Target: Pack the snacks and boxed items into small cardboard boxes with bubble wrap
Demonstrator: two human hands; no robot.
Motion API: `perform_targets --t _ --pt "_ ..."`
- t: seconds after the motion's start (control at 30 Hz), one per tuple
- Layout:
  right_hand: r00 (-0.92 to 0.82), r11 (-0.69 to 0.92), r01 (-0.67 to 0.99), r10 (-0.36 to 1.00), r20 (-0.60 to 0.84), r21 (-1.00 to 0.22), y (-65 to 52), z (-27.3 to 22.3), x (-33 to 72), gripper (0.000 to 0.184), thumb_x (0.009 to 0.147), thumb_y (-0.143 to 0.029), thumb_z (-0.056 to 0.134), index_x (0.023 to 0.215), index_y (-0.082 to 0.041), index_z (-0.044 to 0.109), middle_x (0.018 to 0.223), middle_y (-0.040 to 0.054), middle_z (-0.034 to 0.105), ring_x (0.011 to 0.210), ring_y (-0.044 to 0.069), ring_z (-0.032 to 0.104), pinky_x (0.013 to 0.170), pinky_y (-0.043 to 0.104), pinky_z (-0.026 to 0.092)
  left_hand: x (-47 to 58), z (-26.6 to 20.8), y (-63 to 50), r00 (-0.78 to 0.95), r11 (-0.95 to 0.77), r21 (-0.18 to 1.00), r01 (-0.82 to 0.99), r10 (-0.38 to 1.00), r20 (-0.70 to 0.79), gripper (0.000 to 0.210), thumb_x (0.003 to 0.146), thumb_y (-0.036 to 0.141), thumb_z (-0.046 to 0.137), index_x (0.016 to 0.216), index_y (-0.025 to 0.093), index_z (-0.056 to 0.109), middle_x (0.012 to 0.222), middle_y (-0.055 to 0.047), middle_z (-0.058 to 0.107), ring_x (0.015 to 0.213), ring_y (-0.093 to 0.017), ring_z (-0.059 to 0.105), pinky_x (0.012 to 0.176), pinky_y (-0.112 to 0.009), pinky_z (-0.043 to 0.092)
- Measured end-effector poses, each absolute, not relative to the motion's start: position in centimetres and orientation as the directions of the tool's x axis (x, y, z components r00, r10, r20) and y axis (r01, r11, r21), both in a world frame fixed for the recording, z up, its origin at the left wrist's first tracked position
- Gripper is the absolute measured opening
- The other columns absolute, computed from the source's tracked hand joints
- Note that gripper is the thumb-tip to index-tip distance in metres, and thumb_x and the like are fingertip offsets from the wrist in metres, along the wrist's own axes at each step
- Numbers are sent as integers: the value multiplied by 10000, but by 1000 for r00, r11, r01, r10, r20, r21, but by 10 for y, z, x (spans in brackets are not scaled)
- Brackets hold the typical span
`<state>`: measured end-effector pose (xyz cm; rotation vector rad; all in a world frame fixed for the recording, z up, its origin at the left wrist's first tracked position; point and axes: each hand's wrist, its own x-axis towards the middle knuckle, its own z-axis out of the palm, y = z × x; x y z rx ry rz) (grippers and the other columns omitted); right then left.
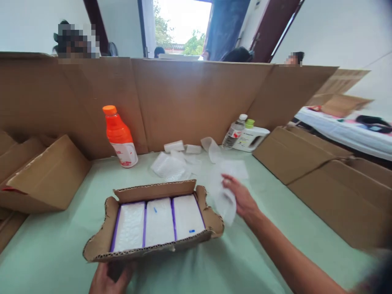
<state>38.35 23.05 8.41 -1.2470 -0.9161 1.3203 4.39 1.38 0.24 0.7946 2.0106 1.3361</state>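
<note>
An open cardboard box [154, 191] is tilted toward me in the middle of the table. Three white-topped packs with purple edges, including the middle pack [159, 228], fill it side by side. My left hand [112, 277] grips the box from below at its near left side; some fingers are hidden under it. To the right of the box, my right hand [240, 196] is closed on a thin, translucent white packing sheet [225, 202], which is blurred. Beyond the box lies a loose pile of bubble wrap [171, 166].
An orange-capped bottle [121, 136] stands at the back left. A clear water bottle [234, 132] and a white jug [252, 139] are at the back right. Cardboard boxes flank the green table [67, 245], and a tall cardboard panel [196, 98] borders its back. People show partly beyond it.
</note>
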Motion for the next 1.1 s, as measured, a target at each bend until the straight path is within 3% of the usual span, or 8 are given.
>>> perform_targets --t 0.1,0.2,0.5,0.67,0.73,0.83,0.97,1.1 --pt "-6 -275 -179 960 -279 -944 169 46 380 397 640 -395 801 940 -185 650 790 22 693 701 194 647 657 312 523 52 12 19 -599 278 955 108 785 -161 539 608 567 785 997 222 641 899 -57 735 1029 -332 684 998 -470 521" --pt "-158 -202 -55 969 -191 -978 148 30 354 335 736 -432 718 936 -167 669 842 46 708 808 220 659 730 331 529 61 18 30 -560 238 968 75 813 -156 560 620 571 786 1019 210 630 919 -53 731 1022 -310 687 977 -445 529" --pt "-199 -61 170 975 -95 -983 189 52 362 167 739 -319 581 797 -170 628 690 -14 591 695 161 543 642 262 461 72 26 93 -399 119 981 152 916 -50 708 713 537 756 1275 172 527 1229 -135 654 1175 -304 614 1043 -464 461" --pt "-310 16 337 946 -95 -941 143 78 413 111 720 -200 507 736 -164 610 698 -17 561 682 144 490 599 233 387 78 32 41 -542 155 923 353 838 66 731 802 492 675 1443 241 428 1375 -147 584 1278 -339 549 1076 -562 426" --pt "-496 111 450 856 -145 -886 115 94 420 120 715 -141 495 718 -166 612 693 -20 566 667 136 491 595 228 371 90 42 12 -403 -17 837 548 871 281 576 831 402 668 1373 273 525 1356 -127 606 1283 -335 552 1071 -562 441" --pt "-752 370 512 630 -195 -775 77 119 402 162 738 -95 540 776 -182 671 730 -16 629 674 135 536 628 233 381 119 74 -9 73 -421 663 620 872 485 600 808 284 699 1386 295 538 1417 -123 576 1375 -342 480 1109 -543 423" --pt "-888 683 433 436 -146 -588 48 145 356 221 812 -98 576 900 -226 734 810 4 711 748 161 625 654 248 402 146 110 -2 468 -449 762 467 857 218 741 743 357 767 1432 267 511 1363 -120 633 1314 -341 544 1142 -526 382" --pt "-865 776 485 492 -95 -402 38 161 337 226 835 -85 580 956 -196 735 832 39 731 717 176 651 626 261 420 136 107 3 426 -186 864 469 904 -37 478 778 258 679 1255 274 657 1142 -58 731 1101 -258 644 1033 -388 457"
